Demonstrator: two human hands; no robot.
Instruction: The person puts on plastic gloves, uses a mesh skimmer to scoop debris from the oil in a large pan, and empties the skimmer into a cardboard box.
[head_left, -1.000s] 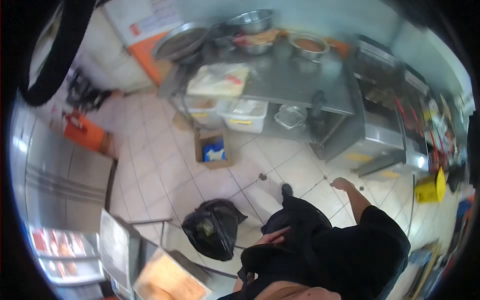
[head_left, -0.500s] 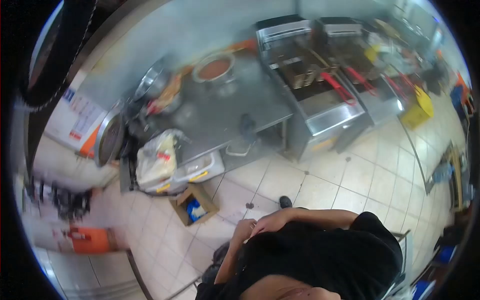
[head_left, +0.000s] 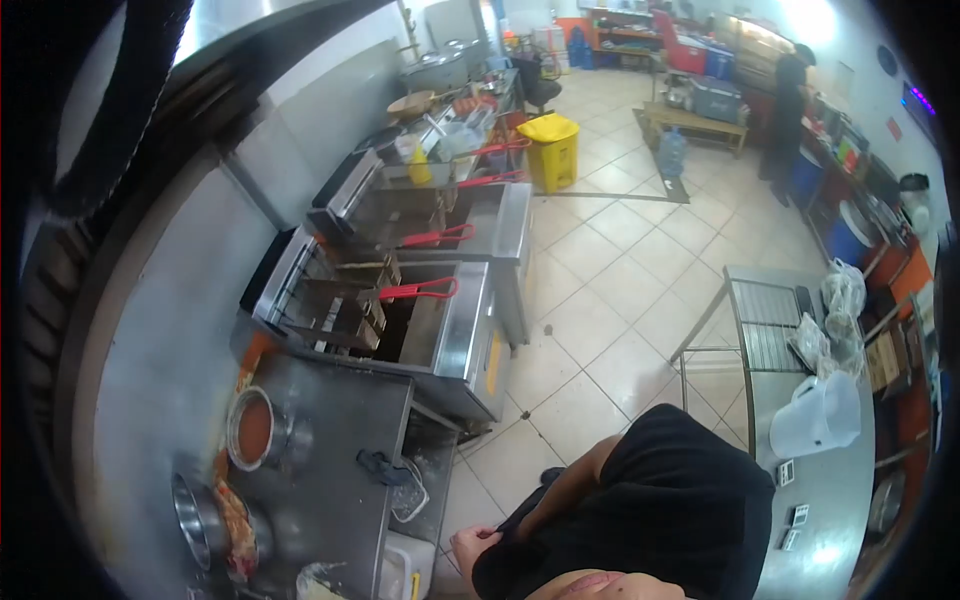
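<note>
My left hand (head_left: 474, 545) is low in the view, beside the steel table (head_left: 340, 420), with its fingers curled against black cloth at my body. What it grips, if anything, is too small to make out. My right forearm (head_left: 575, 492) reaches down and left across my black shirt (head_left: 660, 510), and the fingers of that hand are hidden. On the steel table stand a pot of reddish sauce (head_left: 255, 430), a metal bowl (head_left: 200, 520) and a dark crumpled cloth (head_left: 380, 467). A white bin (head_left: 405, 565) is nearest to my left hand.
Two fryers (head_left: 465, 320) with red-handled baskets line the left. A yellow bin (head_left: 552, 155) stands beyond them. On the right, a steel table (head_left: 800, 480) holds a white jug (head_left: 815, 415). A person in dark clothes (head_left: 787, 120) stands at the far right counter.
The view has swung right, past the fryers to the far room and right-hand table. My hands were together in front of me; now only my left hand shows, lower down.
</note>
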